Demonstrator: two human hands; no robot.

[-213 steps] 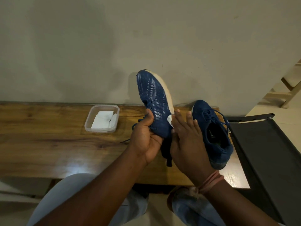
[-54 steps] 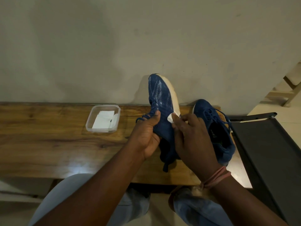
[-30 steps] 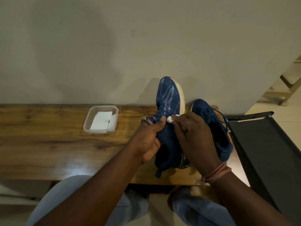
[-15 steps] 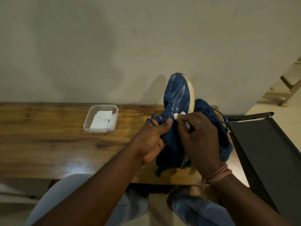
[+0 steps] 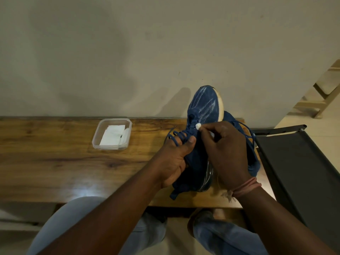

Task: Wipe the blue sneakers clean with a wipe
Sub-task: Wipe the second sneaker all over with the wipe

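Pinching a small wad of white wipe [image 5: 198, 126] between thumb and fingertips, the right hand [image 5: 227, 151] is seen pressing it against the lace area of a blue knit sneaker with a cream sole [image 5: 205, 107], right of centre in the frame. The shoe is held toe-up, heel resting on the long wooden tabletop [image 5: 73, 162], by the left hand [image 5: 175, 161], whose fingers are curled round its near side with the thumb laid over the blue laces [image 5: 177, 136].

Compared with a second earlier, the shoe has been turned so that more of the knit upper and less of the cream sole edge is shown, and the wipe has been moved off the sole rim onto the eyelets. It is judged that the sole edge has been dealt with and the upper is now being cleaned.

The second blue sneaker [image 5: 253, 159] is largely hidden behind the right hand and wrist at the tabletop's right end, and appears yet to be wiped. A clear plastic tub holding folded white wipes [image 5: 112, 134] is set left of centre, well apart from the shoes.
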